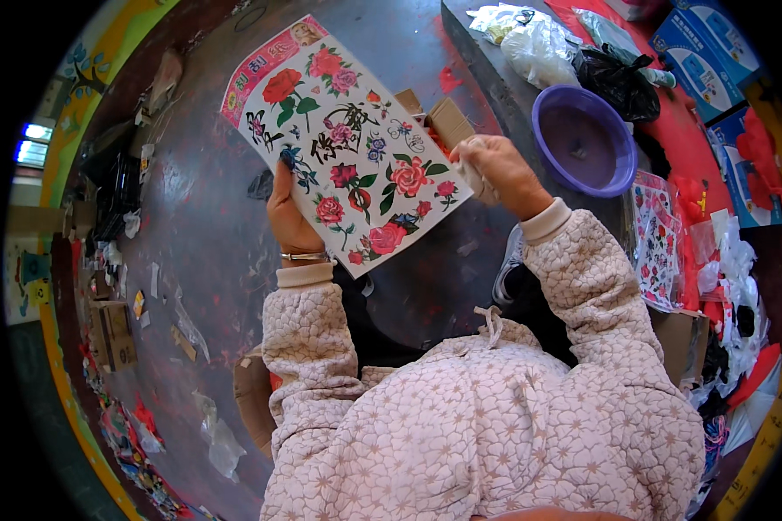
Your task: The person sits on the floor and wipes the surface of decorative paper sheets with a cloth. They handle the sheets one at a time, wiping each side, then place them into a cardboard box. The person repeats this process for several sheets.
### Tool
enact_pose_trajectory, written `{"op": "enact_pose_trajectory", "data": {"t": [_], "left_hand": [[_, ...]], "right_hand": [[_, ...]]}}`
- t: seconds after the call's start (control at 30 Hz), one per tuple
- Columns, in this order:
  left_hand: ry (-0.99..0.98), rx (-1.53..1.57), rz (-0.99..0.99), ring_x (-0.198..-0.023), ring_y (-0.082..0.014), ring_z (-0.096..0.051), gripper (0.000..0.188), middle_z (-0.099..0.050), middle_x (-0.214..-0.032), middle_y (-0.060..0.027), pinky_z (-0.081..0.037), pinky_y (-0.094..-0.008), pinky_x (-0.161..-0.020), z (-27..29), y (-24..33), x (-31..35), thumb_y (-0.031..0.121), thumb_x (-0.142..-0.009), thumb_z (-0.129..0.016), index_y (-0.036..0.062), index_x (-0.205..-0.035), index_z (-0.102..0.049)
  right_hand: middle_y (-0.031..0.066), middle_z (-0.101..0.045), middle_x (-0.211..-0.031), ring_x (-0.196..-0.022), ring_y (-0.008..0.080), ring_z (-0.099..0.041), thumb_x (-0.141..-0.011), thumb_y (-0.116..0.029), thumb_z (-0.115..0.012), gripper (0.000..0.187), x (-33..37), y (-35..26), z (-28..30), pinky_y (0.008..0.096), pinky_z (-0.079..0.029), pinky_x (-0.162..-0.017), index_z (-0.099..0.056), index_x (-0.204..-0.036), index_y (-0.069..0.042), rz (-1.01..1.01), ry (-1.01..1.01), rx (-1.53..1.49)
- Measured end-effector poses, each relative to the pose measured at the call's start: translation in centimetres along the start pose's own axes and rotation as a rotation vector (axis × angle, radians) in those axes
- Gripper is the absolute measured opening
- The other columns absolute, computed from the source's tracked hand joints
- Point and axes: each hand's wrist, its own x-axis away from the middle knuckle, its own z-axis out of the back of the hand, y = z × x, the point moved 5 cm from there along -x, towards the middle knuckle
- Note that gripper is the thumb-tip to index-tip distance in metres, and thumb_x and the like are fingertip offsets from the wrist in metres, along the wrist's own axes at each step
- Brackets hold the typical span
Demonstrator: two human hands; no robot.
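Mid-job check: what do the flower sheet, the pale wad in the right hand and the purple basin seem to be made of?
Flower sheet: probably coated paper or plastic film; smooth, thin, flat, with crisp edges.
Pale wad: perhaps cloth, possibly tissue; matte and softly bunched, partly hidden by fingers.
Purple basin: most likely plastic; evenly coloured, with a smooth, rounded rim.

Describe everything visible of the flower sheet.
The flower sheet is flat, whitish and paper-like, with a pink header, red roses, green leaves and black characters. It slants, header at upper left. The left hand grips its left edge; the right hand, with a crumpled whitish piece, is at its right edge, contact unclear.
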Motion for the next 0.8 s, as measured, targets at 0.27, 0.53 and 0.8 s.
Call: {"op": "enact_pose_trajectory", "data": {"t": [0.27,0.53,0.8], "left_hand": [[0.047,-0.06,0.15,-0.114,-0.0336,-0.046,0.043,-0.044,-0.127,-0.0179,-0.036,-0.048,-0.096,-0.1,-1.9,0.3,0.027,-0.094,-0.036,0.0018,-0.129,-0.034],[0.129,-0.159,0.255,-0.105,-0.0312,-0.054,0.04,-0.05,-0.12,-0.0174,-0.045,-0.0451,-0.089,1.5,-3.4,0.2,0.023,-0.093,-0.038,0.001,-0.126,-0.035],[0.143,-0.174,0.331,-0.105,-0.0302,-0.054,0.039,-0.05,-0.121,-0.0167,-0.045,-0.0441,-0.089,1.1,-4.0,0.4,0.023,-0.094,-0.038,0.0011,-0.126,-0.036]], "right_hand": [[0.0088,-0.062,-0.082,-0.07,0.0128,-0.062,-0.088,-0.042,-0.047,0.042,0.4,-3.9,-1.8,0.0259,-0.052,-0.062,-0.055,-0.093,-0.001,-0.053,-0.178,-0.368],[0.0123,-0.062,-0.094,-0.078,0.0162,-0.063,-0.083,-0.049,-0.052,0.054,1.0,-5.2,-2.3,0.0284,-0.052,-0.068,-0.056,-0.106,0.0,0.033,-0.246,-0.177],[0.0095,-0.064,-0.091,-0.071,0.0129,-0.063,-0.083,-0.026,-0.059,0.035,0.5,-4.5,-2.3,0.0266,-0.053,-0.063,-0.056,-0.104,0.001,-0.005,-0.306,-0.082]]}}
